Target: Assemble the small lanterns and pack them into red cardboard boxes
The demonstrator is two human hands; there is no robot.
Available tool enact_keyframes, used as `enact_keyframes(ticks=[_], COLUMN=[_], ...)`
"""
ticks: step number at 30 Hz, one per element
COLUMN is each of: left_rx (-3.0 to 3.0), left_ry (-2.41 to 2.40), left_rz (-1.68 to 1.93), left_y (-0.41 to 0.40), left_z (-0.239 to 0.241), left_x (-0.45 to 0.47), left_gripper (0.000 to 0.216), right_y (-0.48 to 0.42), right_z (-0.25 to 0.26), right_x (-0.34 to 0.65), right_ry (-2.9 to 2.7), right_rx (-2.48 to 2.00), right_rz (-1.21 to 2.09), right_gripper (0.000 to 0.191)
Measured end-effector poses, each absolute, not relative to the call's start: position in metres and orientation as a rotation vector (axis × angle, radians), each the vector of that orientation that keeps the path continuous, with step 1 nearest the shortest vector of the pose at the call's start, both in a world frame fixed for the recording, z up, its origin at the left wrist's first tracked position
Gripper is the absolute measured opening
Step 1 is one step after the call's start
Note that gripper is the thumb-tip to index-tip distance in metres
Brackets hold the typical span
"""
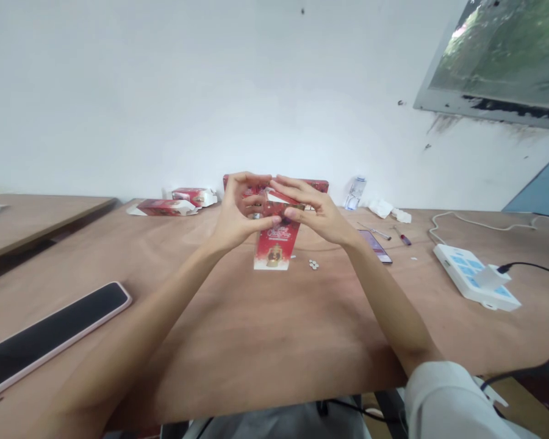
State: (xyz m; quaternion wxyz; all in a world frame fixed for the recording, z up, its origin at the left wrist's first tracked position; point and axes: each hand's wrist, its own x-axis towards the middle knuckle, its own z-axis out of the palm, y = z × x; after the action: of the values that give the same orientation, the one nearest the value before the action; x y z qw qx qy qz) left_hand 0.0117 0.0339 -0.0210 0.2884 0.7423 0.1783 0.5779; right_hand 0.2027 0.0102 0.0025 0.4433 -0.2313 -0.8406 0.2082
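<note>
Between my hands a small red Christmas gift box [277,244] stands upright, its printed front toward me and a white flap showing at its top. My left hand [241,210] grips the upper left side, thumb across the front. From the other side my right hand [318,210] holds the upper right edge, its thumb on the front and its fingers over the top. Behind the hands lies a long red box [320,184] against the wall, partly covered by them. Several small white round pieces [313,264] lie on the table right of the held box.
Two red boxes with open white ends, a nearer one [165,208] and a farther one [194,196], lie back left. A large phone [55,335] is front left. Toward the right are a smaller phone [376,247], a screwdriver [402,236], crumpled tissue [380,208], a clear bottle [355,192] and a power strip [473,274].
</note>
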Motion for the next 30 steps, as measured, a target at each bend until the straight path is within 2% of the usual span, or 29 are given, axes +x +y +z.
enact_keyframes(ticks=[10,13,19,22,25,30], left_rx=[2.043,2.027,1.915,1.903,1.92,2.042], left_ry=[0.449,0.465,0.566,0.634,0.666,0.77], left_rz=[1.536,1.591,1.785,1.886,1.923,1.858], left_y=[0.032,0.033,0.037,0.038,0.038,0.04], left_z=[-0.02,-0.021,-0.02,-0.02,-0.021,-0.023], left_x=[0.012,0.013,0.013,0.011,0.011,0.011], left_gripper=[0.041,0.039,0.04,0.044,0.044,0.046], right_y=[0.004,0.003,0.02,0.02,0.01,0.025], right_z=[0.01,0.008,-0.012,-0.024,-0.031,-0.034], right_x=[0.208,0.208,0.195,0.18,0.164,0.176], right_ry=[-2.179,-2.202,-1.913,-1.799,-1.804,-1.819], right_rx=[-0.55,-0.619,-0.727,-0.794,-0.802,-0.823], right_rz=[0.588,0.586,0.655,0.621,0.43,0.224], right_gripper=[0.035,0.046,0.087,0.095,0.103,0.1])
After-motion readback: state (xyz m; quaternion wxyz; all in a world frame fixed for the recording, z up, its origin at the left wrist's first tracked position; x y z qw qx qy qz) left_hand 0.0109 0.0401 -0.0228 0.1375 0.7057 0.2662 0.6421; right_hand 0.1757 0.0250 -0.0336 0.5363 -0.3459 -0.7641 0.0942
